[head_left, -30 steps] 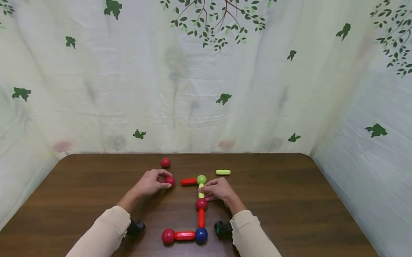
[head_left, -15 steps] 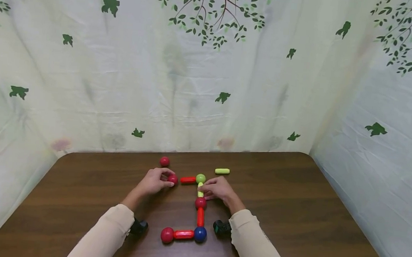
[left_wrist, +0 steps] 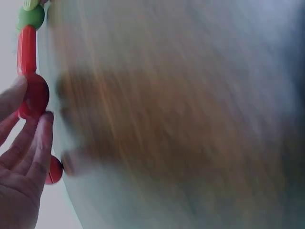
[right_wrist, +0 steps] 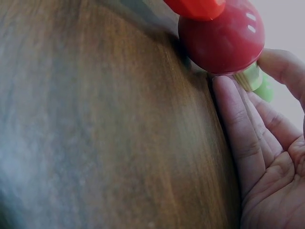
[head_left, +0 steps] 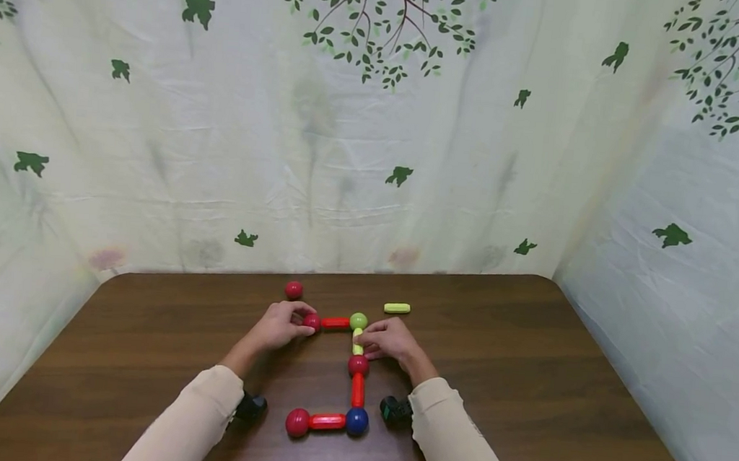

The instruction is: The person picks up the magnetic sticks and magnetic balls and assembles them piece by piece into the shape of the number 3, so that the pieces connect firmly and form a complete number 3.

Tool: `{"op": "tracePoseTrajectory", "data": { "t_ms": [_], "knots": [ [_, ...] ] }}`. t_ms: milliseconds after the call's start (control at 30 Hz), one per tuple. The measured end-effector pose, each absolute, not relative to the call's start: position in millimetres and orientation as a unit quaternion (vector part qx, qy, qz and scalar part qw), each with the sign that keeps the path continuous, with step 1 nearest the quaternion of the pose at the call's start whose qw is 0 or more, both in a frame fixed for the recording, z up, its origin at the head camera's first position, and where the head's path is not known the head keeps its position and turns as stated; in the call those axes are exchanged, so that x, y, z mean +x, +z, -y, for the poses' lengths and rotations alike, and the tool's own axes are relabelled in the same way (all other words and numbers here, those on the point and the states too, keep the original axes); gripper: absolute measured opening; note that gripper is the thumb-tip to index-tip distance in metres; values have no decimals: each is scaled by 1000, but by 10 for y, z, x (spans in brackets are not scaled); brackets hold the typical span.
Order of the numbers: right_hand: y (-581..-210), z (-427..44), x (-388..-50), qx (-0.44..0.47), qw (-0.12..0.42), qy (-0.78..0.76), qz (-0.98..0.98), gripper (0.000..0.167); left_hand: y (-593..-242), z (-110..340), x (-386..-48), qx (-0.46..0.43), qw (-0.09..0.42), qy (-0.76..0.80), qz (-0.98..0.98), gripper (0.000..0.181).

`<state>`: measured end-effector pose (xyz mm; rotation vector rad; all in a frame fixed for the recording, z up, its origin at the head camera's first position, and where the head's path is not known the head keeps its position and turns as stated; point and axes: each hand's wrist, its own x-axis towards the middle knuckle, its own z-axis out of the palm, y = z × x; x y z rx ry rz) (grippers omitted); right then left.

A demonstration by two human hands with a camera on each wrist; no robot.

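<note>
In the head view my left hand (head_left: 276,326) pinches a red ball (head_left: 313,322) between thumb and fingers. That ball touches the left end of a red rod (head_left: 335,323), whose other end meets a green ball (head_left: 359,321). My right hand (head_left: 393,342) pinches the yellow-green rod (head_left: 358,342) running from the green ball down to another red ball (head_left: 359,365). Below it a red rod (head_left: 358,390) leads to a blue ball (head_left: 357,421). From there a red rod (head_left: 328,421) extends left to a red ball (head_left: 298,423). The right wrist view shows the yellow-green rod (right_wrist: 249,78) partly hidden by fingers.
A loose red ball (head_left: 294,290) lies behind my left hand. One loose yellow-green rod (head_left: 397,308) lies near the back of the brown wooden table (head_left: 526,387). A leaf-patterned cloth (head_left: 319,205) hangs behind the table.
My left hand has moved right with its red ball, closing the gap to the red rod; they now touch. My right hand keeps its pinch on the yellow-green rod.
</note>
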<state>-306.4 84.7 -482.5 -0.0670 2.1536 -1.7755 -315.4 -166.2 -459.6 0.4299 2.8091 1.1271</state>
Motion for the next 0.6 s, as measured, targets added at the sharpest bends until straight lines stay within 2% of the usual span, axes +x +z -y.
{"op": "tracePoseTrajectory", "data": {
  "t_ms": [600],
  "knots": [
    [-4851,-858,-3091,-29,171,-626,-760,17,-4643,1646,-3198,142,38,366,-919,30]
  ]
}}
